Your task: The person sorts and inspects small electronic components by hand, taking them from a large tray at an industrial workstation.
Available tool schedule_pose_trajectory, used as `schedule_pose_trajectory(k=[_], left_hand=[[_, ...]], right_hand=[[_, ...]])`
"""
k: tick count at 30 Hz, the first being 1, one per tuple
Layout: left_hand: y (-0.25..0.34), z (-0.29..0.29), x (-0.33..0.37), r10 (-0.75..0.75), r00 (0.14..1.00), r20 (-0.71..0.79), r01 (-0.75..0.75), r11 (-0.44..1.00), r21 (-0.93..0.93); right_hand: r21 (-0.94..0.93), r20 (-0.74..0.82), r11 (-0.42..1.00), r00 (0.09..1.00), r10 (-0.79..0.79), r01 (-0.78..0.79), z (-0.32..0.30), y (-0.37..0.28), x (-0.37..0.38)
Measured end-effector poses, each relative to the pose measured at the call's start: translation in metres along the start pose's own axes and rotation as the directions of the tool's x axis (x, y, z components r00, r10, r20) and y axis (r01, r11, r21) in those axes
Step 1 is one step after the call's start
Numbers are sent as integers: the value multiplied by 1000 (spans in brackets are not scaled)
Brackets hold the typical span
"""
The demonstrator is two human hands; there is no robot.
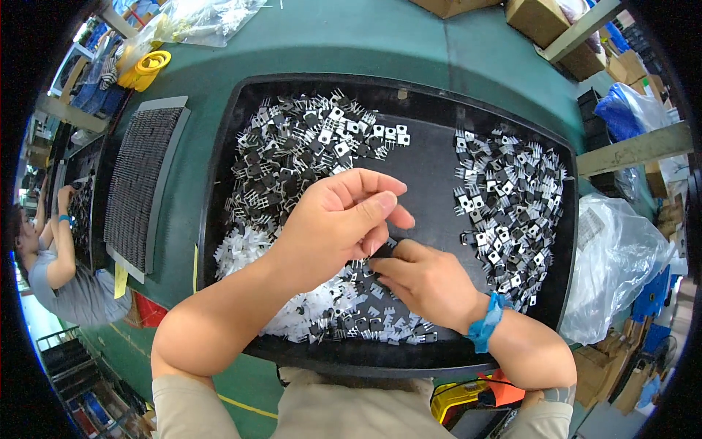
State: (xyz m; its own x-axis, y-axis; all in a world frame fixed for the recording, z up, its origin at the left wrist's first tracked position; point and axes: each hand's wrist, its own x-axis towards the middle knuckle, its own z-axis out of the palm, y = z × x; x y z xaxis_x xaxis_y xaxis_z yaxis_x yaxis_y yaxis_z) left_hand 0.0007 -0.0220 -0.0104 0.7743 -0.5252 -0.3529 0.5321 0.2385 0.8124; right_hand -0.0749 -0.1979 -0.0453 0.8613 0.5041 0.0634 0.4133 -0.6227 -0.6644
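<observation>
My left hand (pixel 349 218) hovers over the middle of a black tray (pixel 398 360), fingers curled and thumb against the index finger; whatever is in the pinch is hidden. Just below and to its right, my right hand (pixel 431 284) has its fingertips pressed together beside a small dark piece, too covered to make out. Left of the hands lies a heap of black three-legged transistors (pixel 292 146) with metal tabs. Small white translucent plastic pieces (pixel 307 307) are piled nearer me, partly under my left forearm. Another spread of transistors (pixel 508 212) fills the tray's right side.
A grey board with dense rows of dark parts (pixel 142 183) lies left of the tray. A yellow coil (pixel 150 67) and clear plastic bags (pixel 212 22) sit beyond it. On the right are a plastic bag (pixel 614 271) and a metal post (pixel 632 150). A co-worker (pixel 62 271) sits far left.
</observation>
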Motion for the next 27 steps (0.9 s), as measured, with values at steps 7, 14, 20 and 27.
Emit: schedule_pose_trajectory(k=[7,14,20,27], left_hand=[[1,-7,-2,-13,997,81,15,1000,-27],[1,-5,-1,-10,997,70,10,1000,-2],[3,-7,-2,-64,996,58,66,997,-44],[3,-6,-1,-61,996,68,63,998,-30]], right_hand=[[-184,154,976,984,-87,115,-7,3,-1],[-152,113,986,992,-53,70,-1,-9,3],[-241,224,966,974,-39,94,-16,-5,-1],[-172,59,965,976,211,-198,-13,0,-7]])
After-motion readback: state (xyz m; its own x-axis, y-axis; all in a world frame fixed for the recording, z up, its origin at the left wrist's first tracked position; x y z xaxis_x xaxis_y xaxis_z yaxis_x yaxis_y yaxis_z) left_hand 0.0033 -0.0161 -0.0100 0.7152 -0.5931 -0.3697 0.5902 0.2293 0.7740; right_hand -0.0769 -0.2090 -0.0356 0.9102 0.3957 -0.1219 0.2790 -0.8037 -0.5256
